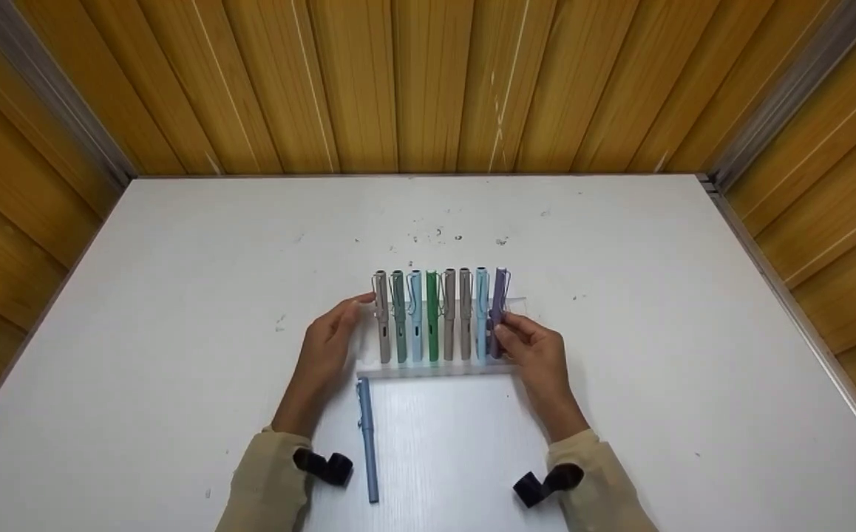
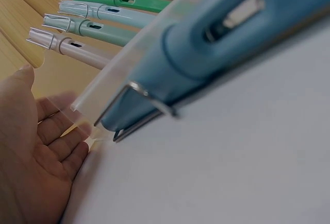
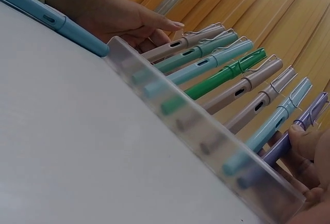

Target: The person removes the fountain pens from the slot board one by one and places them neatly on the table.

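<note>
A clear plastic pen stand (image 1: 435, 372) holds a row of several capped pens, leaning upright with their clips at the top. My right hand (image 1: 544, 355) pinches the purple pen (image 3: 311, 112) at the row's right end, thumb in front and fingers behind. That pen's lower end sits behind the stand's front lip (image 3: 206, 126). At the other end, my left hand (image 1: 327, 343) touches the stand's left edge with loosely bent fingers, partly behind the clear panel in the left wrist view. Beside it is the grey-brown pen (image 1: 381, 318). A blue pen (image 1: 369, 443) lies in front of the stand's left corner.
Between the end pens stand a teal pen (image 1: 398, 318), a green pen (image 1: 432, 318), light blue pens and more grey-brown ones. The white table (image 1: 177, 295) carries small dark marks (image 1: 502, 241) behind the stand. Wood-patterned walls (image 1: 428, 89) border the table.
</note>
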The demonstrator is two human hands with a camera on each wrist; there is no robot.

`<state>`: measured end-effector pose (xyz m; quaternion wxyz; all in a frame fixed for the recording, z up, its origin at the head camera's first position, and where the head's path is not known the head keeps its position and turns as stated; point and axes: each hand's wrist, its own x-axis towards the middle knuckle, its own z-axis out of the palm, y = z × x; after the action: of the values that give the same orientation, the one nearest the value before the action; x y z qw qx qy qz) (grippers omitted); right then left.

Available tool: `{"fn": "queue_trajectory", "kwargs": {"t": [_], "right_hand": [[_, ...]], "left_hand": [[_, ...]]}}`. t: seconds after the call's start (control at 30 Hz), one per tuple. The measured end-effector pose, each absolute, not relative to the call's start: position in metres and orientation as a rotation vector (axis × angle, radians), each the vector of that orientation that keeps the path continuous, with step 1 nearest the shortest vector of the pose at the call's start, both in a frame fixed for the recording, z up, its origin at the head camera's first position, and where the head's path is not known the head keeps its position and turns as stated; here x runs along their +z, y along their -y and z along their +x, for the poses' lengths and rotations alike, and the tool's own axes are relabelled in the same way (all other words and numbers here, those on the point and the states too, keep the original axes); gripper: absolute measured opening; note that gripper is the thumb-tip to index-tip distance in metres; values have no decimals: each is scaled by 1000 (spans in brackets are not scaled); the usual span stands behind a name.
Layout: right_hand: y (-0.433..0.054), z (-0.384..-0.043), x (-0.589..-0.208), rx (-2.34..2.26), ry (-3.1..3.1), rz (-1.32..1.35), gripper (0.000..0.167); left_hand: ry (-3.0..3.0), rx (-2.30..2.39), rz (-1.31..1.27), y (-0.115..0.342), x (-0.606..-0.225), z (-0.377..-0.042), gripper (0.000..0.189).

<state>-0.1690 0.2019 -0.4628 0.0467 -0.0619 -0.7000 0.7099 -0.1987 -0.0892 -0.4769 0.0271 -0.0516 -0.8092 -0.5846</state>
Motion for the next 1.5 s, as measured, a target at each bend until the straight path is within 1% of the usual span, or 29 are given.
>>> {"fn": "queue_trajectory", "kwargs": {"t": [0.27, 0.5, 0.83, 1.5], "right_hand": [[-203, -168, -465, 2134, 2098, -193, 29], [-207, -169, -467, 2243, 1952, -134, 29], [-219, -167, -468, 2258, 1916, -160, 27], [-256, -165, -469, 2241, 1808, -209, 35]], "left_hand": [[2490, -1840, -152, 89, -478, -199, 45], [2487, -1840, -150, 89, -478, -199, 48], [2495, -1828, -184, 92, -480, -198, 46], [2486, -1842, -168, 96, -477, -199, 47]]}}
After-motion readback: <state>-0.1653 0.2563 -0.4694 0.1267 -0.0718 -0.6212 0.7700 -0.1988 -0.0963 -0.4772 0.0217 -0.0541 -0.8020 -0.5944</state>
